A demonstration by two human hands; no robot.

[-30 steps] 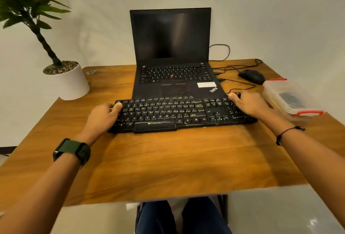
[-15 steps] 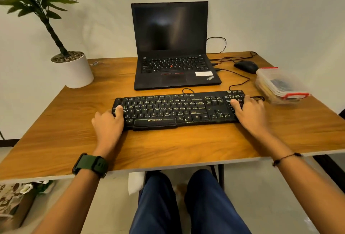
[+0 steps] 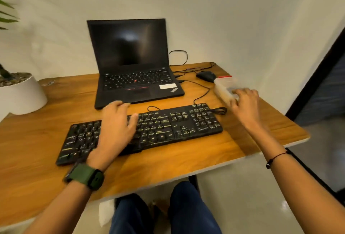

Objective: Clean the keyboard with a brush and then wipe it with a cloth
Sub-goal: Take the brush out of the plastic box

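Motion blur smears the key legends, and the left hand (image 3: 117, 123) hides the middle-left keys of the black keyboard (image 3: 141, 131). The keyboard lies on the wooden table (image 3: 186, 151), its long axis running from 8 to 2 o'clock. The left hand's fingers lie flat and spread on the keys, holding nothing. At 2 o'clock, the right hand (image 3: 244, 101) is at the clear plastic box (image 3: 223, 89) with loosely spread fingers; whether it touches the box cannot be told. The box's contents are unreadable.
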